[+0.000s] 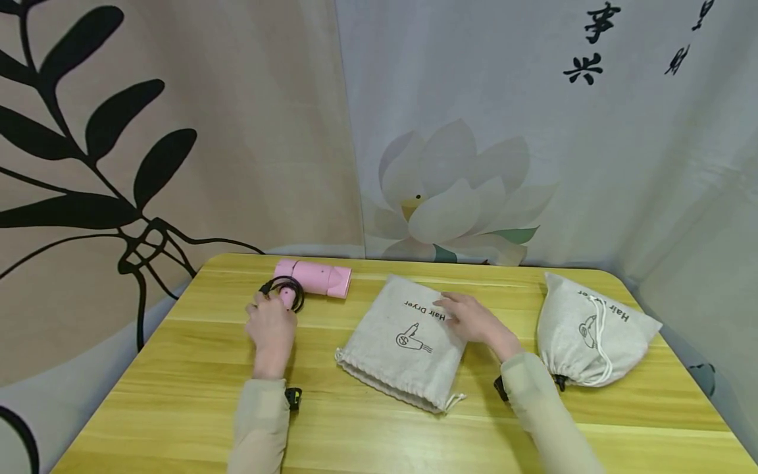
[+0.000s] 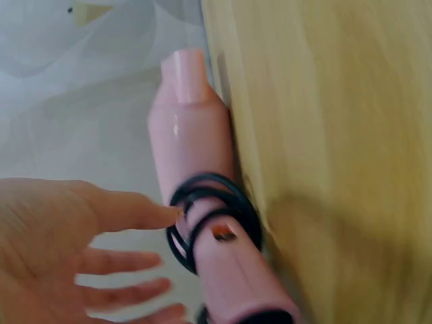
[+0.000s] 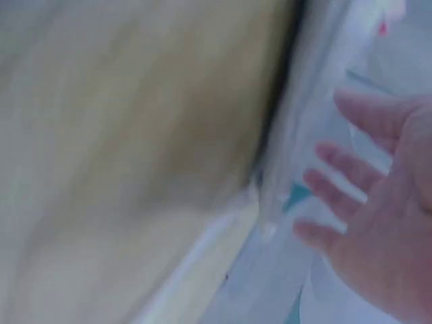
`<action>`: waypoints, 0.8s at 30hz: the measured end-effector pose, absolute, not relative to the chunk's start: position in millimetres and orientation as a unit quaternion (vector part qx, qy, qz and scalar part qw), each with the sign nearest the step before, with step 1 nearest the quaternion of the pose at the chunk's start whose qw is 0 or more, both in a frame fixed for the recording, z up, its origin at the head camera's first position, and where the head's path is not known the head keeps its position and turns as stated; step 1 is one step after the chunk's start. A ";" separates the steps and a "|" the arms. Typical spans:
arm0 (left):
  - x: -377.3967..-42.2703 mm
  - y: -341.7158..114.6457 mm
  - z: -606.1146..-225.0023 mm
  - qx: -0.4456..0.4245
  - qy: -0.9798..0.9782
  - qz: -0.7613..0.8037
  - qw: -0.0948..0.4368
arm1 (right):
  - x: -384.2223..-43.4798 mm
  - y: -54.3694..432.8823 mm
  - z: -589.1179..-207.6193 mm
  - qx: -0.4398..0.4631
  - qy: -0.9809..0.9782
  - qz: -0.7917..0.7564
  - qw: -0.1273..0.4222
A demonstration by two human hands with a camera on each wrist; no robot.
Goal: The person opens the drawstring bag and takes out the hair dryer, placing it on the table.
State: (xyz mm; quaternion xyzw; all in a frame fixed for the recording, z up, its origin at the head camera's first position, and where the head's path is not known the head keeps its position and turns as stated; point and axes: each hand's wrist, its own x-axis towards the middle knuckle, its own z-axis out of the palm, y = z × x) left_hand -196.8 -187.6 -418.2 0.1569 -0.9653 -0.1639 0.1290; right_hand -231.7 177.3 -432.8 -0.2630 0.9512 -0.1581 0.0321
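A pink hair dryer [image 1: 316, 278] lies on its side at the back left of the table, a black cord [image 2: 251, 223] looped round its handle. My left hand [image 1: 271, 329] is at that handle. Seen from the left wrist, its fingers are straight and spread, and one fingertip meets the cord loops. A flat grey drawstring bag [image 1: 376, 329] printed "Hair Dryer" lies mid-table, its gathered mouth facing me. Over the bag's upper right edge is my right hand [image 1: 470, 319], fingers extended; the right wrist view is blurred, and whether they touch the cloth I cannot tell.
A second, filled bag [image 1: 559, 336] with a white drawstring and black toggle stands at the table's right side. The wooden table [image 1: 177, 408] ends at a printed curtain [image 1: 272, 131] behind.
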 end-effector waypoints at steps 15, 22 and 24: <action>-202.7 -118.5 -412.6 -0.157 -0.965 -0.183 0.104 | -208.8 292.0 -390.9 0.070 0.983 -0.165 0.043; -192.8 -93.5 -420.8 -0.204 -0.958 -0.186 -0.073 | -196.1 318.3 -389.8 0.139 0.961 -0.212 0.112; -189.3 -88.4 -421.9 -0.215 -0.951 -0.190 -0.114 | -193.6 320.7 -390.0 0.140 0.959 -0.221 0.111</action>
